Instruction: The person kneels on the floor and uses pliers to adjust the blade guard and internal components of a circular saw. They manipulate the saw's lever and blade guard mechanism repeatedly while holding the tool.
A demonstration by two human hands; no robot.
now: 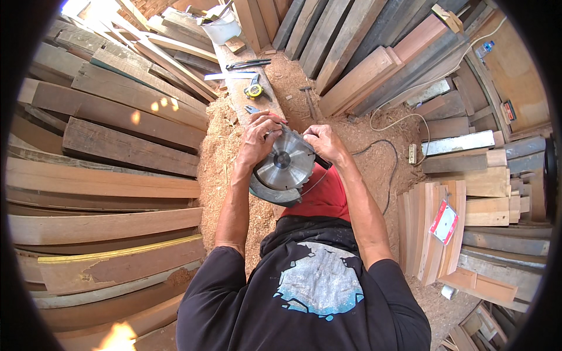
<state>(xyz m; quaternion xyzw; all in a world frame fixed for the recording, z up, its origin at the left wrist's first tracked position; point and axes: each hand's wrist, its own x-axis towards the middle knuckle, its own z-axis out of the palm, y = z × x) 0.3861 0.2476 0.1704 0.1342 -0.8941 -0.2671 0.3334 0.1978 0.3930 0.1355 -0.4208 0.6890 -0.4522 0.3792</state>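
Observation:
A circular saw [287,164] lies tilted over my lap, its round toothed blade facing up and a dark guard curving below it. My left hand [261,138] is closed on the saw's upper left edge, fingers curled over the rim. At the upper right edge, my right hand [325,144] is closed in a pinch against the saw's body; any small part between those fingers is hidden. Just beyond my left fingers, the blue-grey tip of a tool [252,109] shows on the plank bench [239,93], with a bit of red beside the hand.
On the bench lie a yellow tape measure [253,90] and black-handled pliers [248,64], with a white bucket [222,28] behind. A hammer [308,100] rests on the sawdust. Timber stacks [111,178] line both sides. A cable [393,169] and a socket block [413,154] lie right.

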